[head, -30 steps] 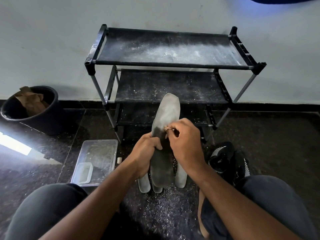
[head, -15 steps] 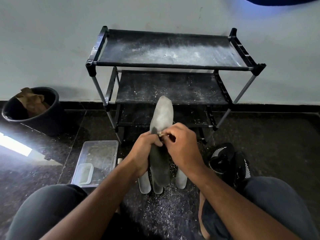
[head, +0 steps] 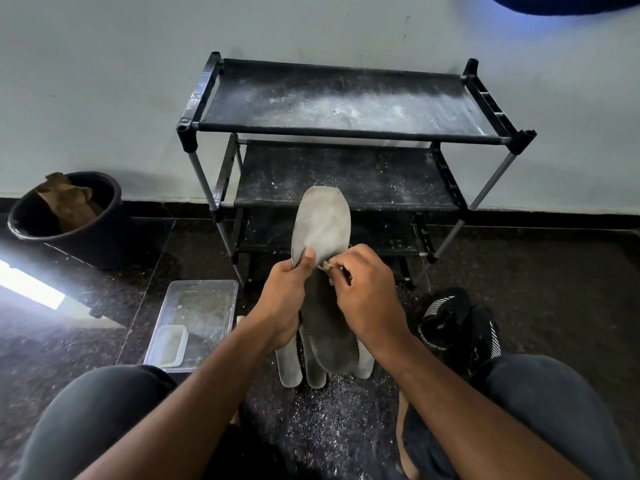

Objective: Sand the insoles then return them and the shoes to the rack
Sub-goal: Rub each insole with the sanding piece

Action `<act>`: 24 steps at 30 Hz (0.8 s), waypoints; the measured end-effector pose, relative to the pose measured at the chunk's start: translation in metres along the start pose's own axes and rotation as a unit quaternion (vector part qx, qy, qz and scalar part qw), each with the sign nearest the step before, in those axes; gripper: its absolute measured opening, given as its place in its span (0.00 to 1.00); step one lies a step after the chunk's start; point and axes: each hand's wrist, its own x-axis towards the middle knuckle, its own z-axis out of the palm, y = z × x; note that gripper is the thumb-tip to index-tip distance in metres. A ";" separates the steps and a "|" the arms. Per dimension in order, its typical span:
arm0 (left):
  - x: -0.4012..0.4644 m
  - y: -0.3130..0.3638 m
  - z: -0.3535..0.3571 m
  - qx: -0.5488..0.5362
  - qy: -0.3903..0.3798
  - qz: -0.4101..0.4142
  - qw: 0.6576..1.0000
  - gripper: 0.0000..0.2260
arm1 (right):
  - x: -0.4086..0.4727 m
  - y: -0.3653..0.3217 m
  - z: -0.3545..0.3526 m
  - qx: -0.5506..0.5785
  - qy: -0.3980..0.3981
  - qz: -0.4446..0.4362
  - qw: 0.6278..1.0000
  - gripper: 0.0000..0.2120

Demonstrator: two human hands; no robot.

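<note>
Dark speckled floor (head: 346, 431) dusted with shavings, black rack (head: 343, 133) against the wall – all shelves bare; left hand (head: 282, 301) grips grey insole (head: 320, 226) upright, thumb on its face, right hand (head: 363, 294) pinches a small sandpaper scrap (head: 325, 266) against it; more insoles (head: 289, 367) lie below, black shoes (head: 457, 327) to the right

A black bucket (head: 69, 220) holding brown paper (head: 65, 199) — near it, a clear plastic tray (head: 194, 320).

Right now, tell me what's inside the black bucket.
Crumpled brown paper or cloth sticks up inside the bucket, reaching above its rim on the left. Whatever lies below it is hidden by the bucket's wall and the dark interior.
</note>
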 end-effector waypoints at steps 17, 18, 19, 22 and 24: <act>-0.002 -0.004 0.000 0.018 -0.022 0.003 1.000 0.19 | 0.010 0.002 -0.010 0.023 0.031 0.007 0.999 0.02; -0.001 -0.003 0.000 0.017 -0.020 0.001 1.000 0.19 | 0.006 -0.001 -0.008 0.021 0.013 -0.003 1.000 0.02; -0.001 -0.002 0.000 0.018 -0.019 0.002 1.000 0.19 | 0.005 -0.002 -0.007 0.016 0.003 -0.011 1.000 0.02; -0.001 -0.002 0.000 0.022 -0.024 0.007 0.999 0.17 | 0.011 0.003 -0.009 0.014 0.030 0.004 0.999 0.02; -0.003 -0.003 0.001 0.028 -0.030 0.007 0.999 0.17 | 0.015 0.004 -0.012 0.022 0.056 0.019 0.998 0.03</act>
